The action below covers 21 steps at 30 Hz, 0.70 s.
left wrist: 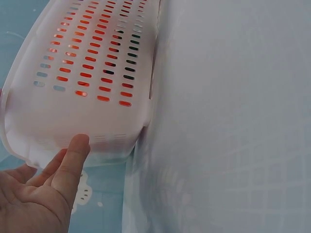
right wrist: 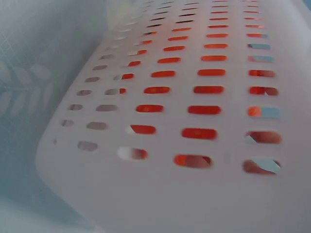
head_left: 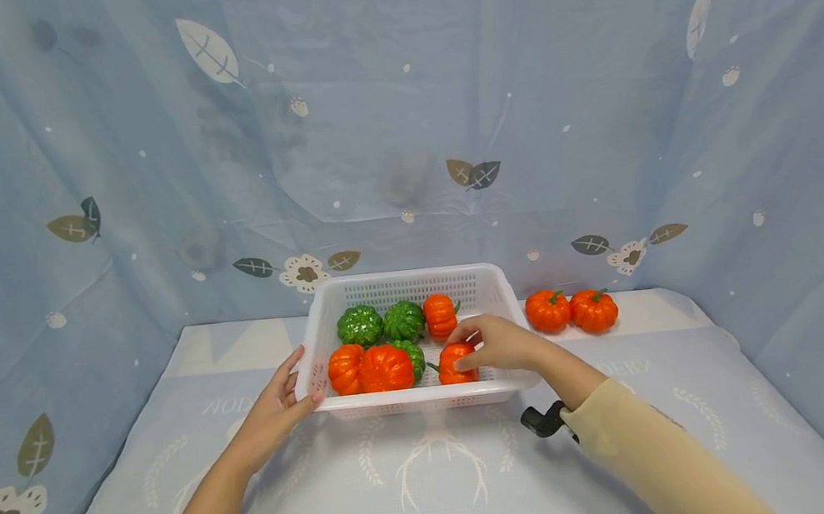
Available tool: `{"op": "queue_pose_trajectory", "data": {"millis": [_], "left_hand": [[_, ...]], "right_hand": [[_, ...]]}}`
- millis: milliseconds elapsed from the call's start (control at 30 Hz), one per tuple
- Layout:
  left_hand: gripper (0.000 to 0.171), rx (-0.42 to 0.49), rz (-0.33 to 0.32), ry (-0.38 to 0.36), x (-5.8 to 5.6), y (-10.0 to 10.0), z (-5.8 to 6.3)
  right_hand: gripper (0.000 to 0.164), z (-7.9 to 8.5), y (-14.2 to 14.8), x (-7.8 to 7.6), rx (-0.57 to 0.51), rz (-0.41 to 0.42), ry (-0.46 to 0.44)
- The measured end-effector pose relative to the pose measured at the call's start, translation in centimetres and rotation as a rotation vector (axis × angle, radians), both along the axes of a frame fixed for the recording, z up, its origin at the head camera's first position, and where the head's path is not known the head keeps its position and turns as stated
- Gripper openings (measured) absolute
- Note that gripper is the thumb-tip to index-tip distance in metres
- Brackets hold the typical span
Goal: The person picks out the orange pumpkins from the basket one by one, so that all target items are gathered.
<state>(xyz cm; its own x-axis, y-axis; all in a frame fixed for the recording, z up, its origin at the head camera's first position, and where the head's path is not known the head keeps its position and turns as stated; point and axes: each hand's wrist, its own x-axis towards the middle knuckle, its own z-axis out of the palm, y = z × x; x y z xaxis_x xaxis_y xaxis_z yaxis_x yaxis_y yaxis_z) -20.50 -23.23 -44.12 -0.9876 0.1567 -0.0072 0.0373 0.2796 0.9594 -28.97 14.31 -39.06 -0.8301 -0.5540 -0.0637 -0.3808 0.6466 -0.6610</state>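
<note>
A white plastic basket [head_left: 411, 395] with slotted walls stands on the table, holding small orange and green pumpkins. My left hand [head_left: 277, 405] grips its left end, thumb at the rim; in the left wrist view, the left hand's fingers [left wrist: 73, 162] lie against the outer wall. Inside the front right part, my right hand [head_left: 500, 342] holds an orange pumpkin [head_left: 455, 367] with a green stem. Behind it sits another orange pumpkin [head_left: 438, 315]. Green pumpkins [head_left: 361, 326] and two orange ones [head_left: 386, 368] fill the left part. The basket wall [right wrist: 160, 194] hides the right hand in the right wrist view.
Two more orange pumpkins [head_left: 548, 311] lie side by side on the table, just right of the basket. A pale patterned cloth [head_left: 444, 488] covers the table. Blue printed curtain [head_left: 383, 126] hangs behind and at both sides.
</note>
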Motion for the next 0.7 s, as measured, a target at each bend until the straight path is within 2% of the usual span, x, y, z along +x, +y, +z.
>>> {"op": "queue_pose_trajectory", "data": {"millis": [233,367,700], "left_hand": [[0.09,-0.008,0.01,-0.004,0.0,0.0,0.0],[0.09,-0.015,0.013,-0.005,-0.1,0.0,0.0],[0.09,-0.035,0.02,-0.013,0.0,0.1,0.0]], "right_hand": [[0.047,1.4,1.7,0.8,-0.031,-0.04,0.052],[0.053,2.3,3.0,1.5,-0.055,-0.093,0.076],[0.056,4.4,6.7,3.8,-0.146,-0.176,0.151]]}}
